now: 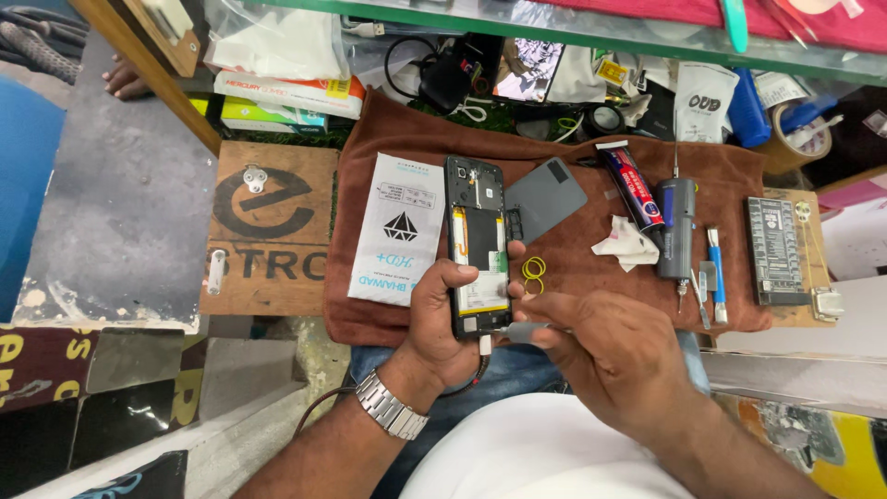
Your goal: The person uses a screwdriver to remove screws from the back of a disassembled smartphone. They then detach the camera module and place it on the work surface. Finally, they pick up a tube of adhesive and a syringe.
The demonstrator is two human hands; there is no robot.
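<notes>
- An opened phone with its back cover off lies upright just left of the frame's centre, its battery and inner boards bared, its lower end toward the person.
- The left hand cups the phone from below, fingers wrapped around its lower edges and closed on it; a metal watch sits on that wrist.
- The right hand, in the lower centre-right, pinches a thin grey pry tool between thumb and fingertips, its tip touching the phone's bottom right corner.
- A cable leads from the phone's lower end down toward the lap.
- Just right of the phone lie two yellow rubber bands; above them, the grey back cover.
- Left of the phone, touching its edge, lies a white packet.
- All rest on a brown cloth.
- Further right: a crumpled tissue, a glue tube, a grey electric screwdriver, and a blue-handled tool.
- At the right edge of the cloth lies a small circuit board.
</notes>
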